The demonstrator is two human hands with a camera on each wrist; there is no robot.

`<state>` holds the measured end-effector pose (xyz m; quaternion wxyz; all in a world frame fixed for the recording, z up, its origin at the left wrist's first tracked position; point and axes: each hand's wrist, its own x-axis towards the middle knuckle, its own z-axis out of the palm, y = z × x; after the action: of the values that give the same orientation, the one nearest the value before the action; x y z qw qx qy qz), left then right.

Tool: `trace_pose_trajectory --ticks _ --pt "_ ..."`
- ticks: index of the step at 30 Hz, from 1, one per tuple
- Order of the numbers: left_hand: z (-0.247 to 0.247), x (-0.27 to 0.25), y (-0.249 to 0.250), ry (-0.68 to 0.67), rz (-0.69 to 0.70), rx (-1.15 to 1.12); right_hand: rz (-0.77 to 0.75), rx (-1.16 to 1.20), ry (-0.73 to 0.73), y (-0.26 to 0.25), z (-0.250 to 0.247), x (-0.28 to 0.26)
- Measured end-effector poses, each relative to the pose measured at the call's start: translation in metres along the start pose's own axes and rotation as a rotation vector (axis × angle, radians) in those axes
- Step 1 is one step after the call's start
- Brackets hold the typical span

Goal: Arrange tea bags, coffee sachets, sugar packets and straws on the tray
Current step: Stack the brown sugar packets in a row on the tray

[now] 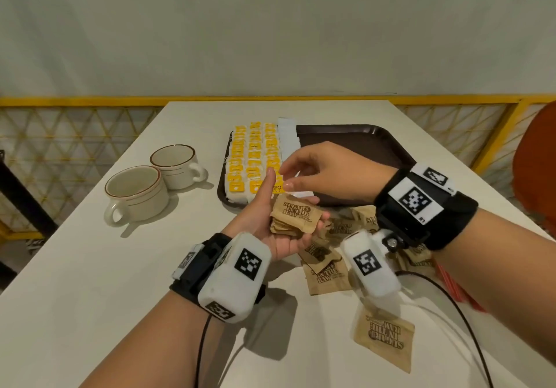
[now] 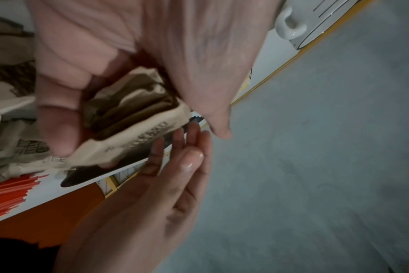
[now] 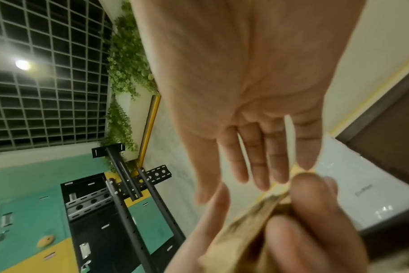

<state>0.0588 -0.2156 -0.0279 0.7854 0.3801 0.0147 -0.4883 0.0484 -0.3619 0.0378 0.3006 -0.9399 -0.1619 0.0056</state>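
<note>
left hand (image 1: pixel 272 225) gripping sugar stack (image 1: pixel 293 217) | right hand (image 1: pixel 325 174) fingers relaxed, empty, just above | tray (image 1: pixel 361 141) directly beyond both hands

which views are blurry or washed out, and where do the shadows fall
Head view: sharp, edges bowed by the wide lens, soft shadows under both arms on the white table. Left wrist view: smeared left hand holding the brown paper sugar packets. Right wrist view: soft close right hand, glaring ceiling lamp.
</note>
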Motion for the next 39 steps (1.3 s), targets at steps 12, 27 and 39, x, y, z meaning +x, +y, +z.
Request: trace_pose_trajectory --ticks 12,27,39 --pt "-0.001 0.007 0.002 0.221 0.060 0.021 -0.004 -0.150 -0.136 0.000 0.038 -0.016" --pt "-0.007 0.000 -0.005 0.051 0.321 -0.112 0.010 -0.133 -0.092 -0.003 0.030 -0.005" --pt "-0.007 -0.001 -0.003 -0.220 0.361 0.303 -0.085 0.207 0.015 -0.001 -0.008 -0.034"
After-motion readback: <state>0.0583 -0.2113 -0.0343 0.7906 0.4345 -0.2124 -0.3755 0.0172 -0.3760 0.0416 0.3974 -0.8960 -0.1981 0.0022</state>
